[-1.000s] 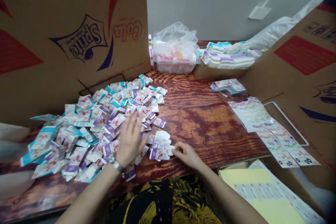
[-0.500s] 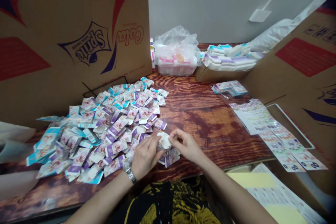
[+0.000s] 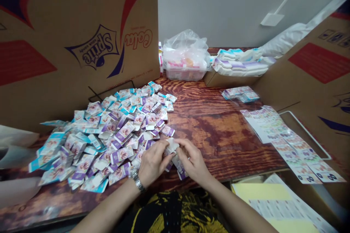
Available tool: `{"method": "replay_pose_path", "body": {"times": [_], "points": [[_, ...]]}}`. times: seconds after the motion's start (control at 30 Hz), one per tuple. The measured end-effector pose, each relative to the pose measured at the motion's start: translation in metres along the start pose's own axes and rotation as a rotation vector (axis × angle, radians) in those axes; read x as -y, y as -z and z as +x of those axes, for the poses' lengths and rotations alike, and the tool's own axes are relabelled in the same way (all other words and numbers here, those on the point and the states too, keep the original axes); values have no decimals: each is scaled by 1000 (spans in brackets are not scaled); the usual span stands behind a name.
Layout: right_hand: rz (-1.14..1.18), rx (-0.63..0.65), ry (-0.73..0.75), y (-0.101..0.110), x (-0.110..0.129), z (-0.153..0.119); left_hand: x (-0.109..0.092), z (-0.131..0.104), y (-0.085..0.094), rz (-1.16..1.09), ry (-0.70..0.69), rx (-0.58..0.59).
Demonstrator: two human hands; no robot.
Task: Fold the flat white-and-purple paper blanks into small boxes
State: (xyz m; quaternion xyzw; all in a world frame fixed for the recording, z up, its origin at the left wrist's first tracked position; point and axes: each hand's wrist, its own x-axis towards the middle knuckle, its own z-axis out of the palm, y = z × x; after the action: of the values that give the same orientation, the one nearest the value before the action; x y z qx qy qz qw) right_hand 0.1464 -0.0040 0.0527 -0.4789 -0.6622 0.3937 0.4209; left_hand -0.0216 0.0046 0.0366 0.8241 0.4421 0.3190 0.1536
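Observation:
Between my two hands, near the table's front edge, is a small printed carton [image 3: 171, 146] with its white flap end facing up. My left hand [image 3: 153, 162], with a metal watch on the wrist, is closed around the carton's left side. The fingers of my right hand [image 3: 193, 161] are bent and press on its right side and top. Just below my hands lies another purple-and-white carton [image 3: 181, 172], partly covered by my right hand. To the left spreads a heap of small purple, blue and white cartons [image 3: 120, 134], several with flaps standing open.
Large cardboard boxes stand at left [image 3: 82, 18] and right [image 3: 308, 91]. At the back are a plastic tub in a clear bag [image 3: 186, 71] and an open box of flat cartons [image 3: 235, 79]. Printed sticker sheets [image 3: 290, 145] lie at right, yellow-and-white sheets [image 3: 269, 193] below.
My right hand has moved in closer, its fingers now pressing against the carton's flap end. The view has shifted slightly. My left hand keeps its hold.

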Motion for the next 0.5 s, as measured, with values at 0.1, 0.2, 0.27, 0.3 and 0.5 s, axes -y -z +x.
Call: {"method": "replay_pose_path", "body": {"times": [0.1,0.2,0.27,0.3,0.5], "points": [[251,-3,-233,1,0,9,1,-1,-2,58,-27,-18],[365,36,-331,-1,-2,16,2,-3,-4,103,-28,-46],[319,16,-330,-3,-1,19,2,-4,-5,116,-4,-49],[264,0,-310,-4,1,19,2,-4,-5,118,5,-44],[-111,-66,-64,-7,16,14,-1,-2,-6,158,3,-47]]}}
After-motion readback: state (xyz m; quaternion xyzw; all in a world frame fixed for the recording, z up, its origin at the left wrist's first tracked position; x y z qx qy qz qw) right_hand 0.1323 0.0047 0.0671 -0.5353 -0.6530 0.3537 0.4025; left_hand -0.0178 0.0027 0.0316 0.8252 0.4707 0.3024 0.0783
